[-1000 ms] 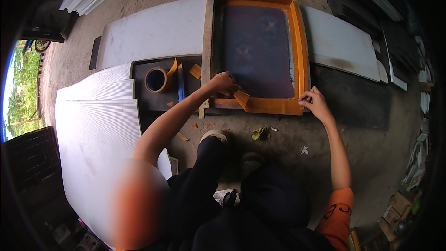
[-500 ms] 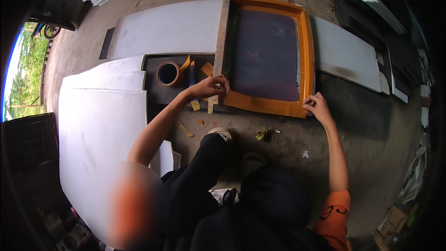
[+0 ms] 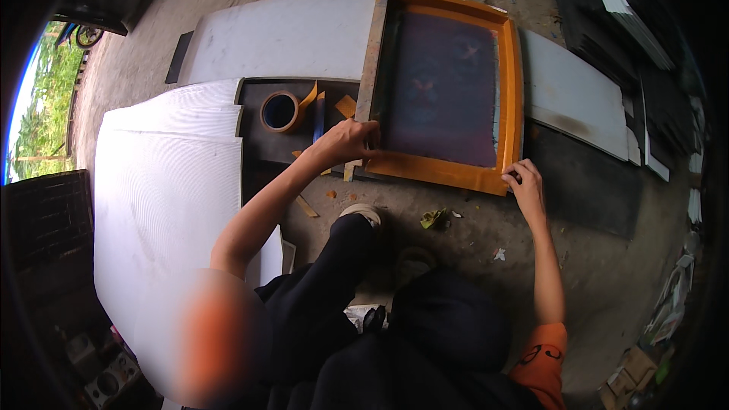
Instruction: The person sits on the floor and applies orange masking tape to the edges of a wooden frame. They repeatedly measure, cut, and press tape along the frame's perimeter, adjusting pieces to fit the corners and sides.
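A screen printing frame point(image 3: 370, 68) lies ahead of me, its dark purplish mesh point(image 3: 440, 91) bordered with orange-brown tape. Along its near side runs a strip of brown tape point(image 3: 440, 172). At the near left corner, the bent fingers of my left hand point(image 3: 349, 141) pinch one end of this strip; the fingertips are partly smeared. My right hand point(image 3: 526, 182) has thumb and fingers closed at the strip's other end, by the near right corner. Left of the frame, a roll of brown tape point(image 3: 266, 112) rests on a dark board, its loose end sticking up.
White boards lie to the left point(image 3: 281, 38) and right point(image 3: 577, 99) of the frame. A stack of white corrugated sheets point(image 3: 167, 197) is at my left. Beside the roll is a blue-handled tool point(image 3: 319, 115). Tape scraps and a crumpled leaf point(image 3: 433, 218) litter the floor.
The view has shifted slightly, so the frame sits a little further right. Both hands stay at the near corners; the left hand's fingers have turned down closer against the frame's edge.
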The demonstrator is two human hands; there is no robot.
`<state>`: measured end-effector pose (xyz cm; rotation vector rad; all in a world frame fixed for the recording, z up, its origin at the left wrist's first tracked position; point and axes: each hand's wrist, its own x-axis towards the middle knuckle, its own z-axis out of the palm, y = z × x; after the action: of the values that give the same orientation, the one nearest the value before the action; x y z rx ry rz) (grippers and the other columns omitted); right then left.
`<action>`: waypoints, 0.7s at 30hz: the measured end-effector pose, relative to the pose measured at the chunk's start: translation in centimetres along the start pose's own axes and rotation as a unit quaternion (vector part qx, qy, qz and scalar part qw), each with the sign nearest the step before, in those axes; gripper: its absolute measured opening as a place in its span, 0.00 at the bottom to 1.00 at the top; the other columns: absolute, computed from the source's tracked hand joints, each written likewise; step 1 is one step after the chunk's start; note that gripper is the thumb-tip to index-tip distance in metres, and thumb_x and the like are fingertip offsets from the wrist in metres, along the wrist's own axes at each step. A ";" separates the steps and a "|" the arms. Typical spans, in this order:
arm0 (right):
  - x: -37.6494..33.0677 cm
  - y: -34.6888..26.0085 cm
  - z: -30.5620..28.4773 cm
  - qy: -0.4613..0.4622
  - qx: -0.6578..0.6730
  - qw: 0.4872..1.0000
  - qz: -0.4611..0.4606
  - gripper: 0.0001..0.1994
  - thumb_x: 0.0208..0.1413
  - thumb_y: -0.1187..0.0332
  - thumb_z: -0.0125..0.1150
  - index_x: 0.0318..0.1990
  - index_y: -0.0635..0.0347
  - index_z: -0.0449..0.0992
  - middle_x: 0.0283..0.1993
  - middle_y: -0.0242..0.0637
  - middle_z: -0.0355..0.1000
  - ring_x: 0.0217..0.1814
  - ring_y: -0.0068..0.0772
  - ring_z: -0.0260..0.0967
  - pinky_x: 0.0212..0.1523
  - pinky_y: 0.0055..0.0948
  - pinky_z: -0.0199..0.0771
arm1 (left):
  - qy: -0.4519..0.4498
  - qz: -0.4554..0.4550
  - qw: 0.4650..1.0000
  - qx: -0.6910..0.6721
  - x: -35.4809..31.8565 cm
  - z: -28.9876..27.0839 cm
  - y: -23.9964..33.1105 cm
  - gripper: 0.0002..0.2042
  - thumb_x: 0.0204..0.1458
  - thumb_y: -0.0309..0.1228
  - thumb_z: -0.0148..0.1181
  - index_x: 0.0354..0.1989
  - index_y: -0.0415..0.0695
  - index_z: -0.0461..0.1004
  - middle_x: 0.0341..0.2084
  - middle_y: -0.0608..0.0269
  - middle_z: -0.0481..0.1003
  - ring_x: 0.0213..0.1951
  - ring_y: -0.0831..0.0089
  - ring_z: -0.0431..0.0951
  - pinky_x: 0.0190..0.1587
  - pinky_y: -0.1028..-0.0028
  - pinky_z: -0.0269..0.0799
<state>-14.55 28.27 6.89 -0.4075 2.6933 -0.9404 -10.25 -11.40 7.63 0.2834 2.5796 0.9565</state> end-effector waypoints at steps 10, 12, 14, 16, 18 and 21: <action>-1.5 0.4 -1.5 0.033 -0.010 0.999 -0.031 0.04 0.50 0.73 0.61 0.31 0.64 0.73 0.31 0.37 0.72 0.34 0.38 0.72 0.58 0.44 0.62 | 0.056 -0.018 0.998 0.014 -0.5 0.1 0.9 0.11 0.42 0.29 0.64 0.36 0.42 0.78 0.27 0.56 0.79 0.32 0.64 0.81 0.38 0.69 0.75; -1.8 0.4 -2.2 0.043 -0.002 0.999 -0.029 0.05 0.50 0.73 0.61 0.31 0.63 0.73 0.30 0.37 0.72 0.33 0.38 0.71 0.52 0.40 0.66 | 0.078 -0.020 0.997 -0.011 -0.8 -0.5 1.5 0.10 0.44 0.29 0.64 0.36 0.41 0.79 0.28 0.57 0.80 0.32 0.66 0.81 0.38 0.71 0.75; -1.8 0.0 -3.0 0.061 0.001 0.998 -0.013 0.05 0.50 0.73 0.61 0.32 0.63 0.73 0.30 0.38 0.72 0.32 0.37 0.71 0.44 0.36 0.69 | 0.087 -0.039 0.993 -0.065 -1.3 -1.7 2.2 0.09 0.45 0.29 0.64 0.35 0.40 0.78 0.28 0.58 0.80 0.32 0.69 0.81 0.39 0.72 0.75; -1.4 -0.6 -4.2 0.081 -0.010 0.997 0.014 0.05 0.49 0.72 0.64 0.33 0.63 0.76 0.28 0.38 0.70 0.30 0.29 0.70 0.34 0.29 0.69 | 0.106 -0.047 0.990 -0.085 -1.4 -2.8 3.1 0.09 0.47 0.30 0.64 0.34 0.39 0.78 0.28 0.59 0.80 0.32 0.72 0.81 0.39 0.74 0.75; -0.5 -1.9 -5.7 0.082 -0.003 0.996 0.037 0.06 0.49 0.72 0.64 0.33 0.62 0.77 0.28 0.36 0.70 0.29 0.27 0.69 0.33 0.28 0.69 | 0.133 -0.047 0.988 -0.070 -1.6 -3.9 3.8 0.09 0.48 0.30 0.64 0.35 0.39 0.78 0.28 0.61 0.80 0.32 0.74 0.80 0.39 0.75 0.74; 1.3 -2.3 -7.5 0.059 0.040 0.997 0.032 0.05 0.49 0.72 0.64 0.33 0.63 0.77 0.27 0.34 0.71 0.28 0.21 0.67 0.33 0.24 0.67 | 0.116 -0.091 0.975 -0.166 -1.3 -5.4 3.6 0.09 0.49 0.31 0.62 0.35 0.38 0.77 0.33 0.60 0.79 0.37 0.75 0.79 0.44 0.74 0.73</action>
<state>-17.81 30.34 13.79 -0.2538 2.7437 -1.0825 -11.10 -12.28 14.12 -0.1633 2.5294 1.3943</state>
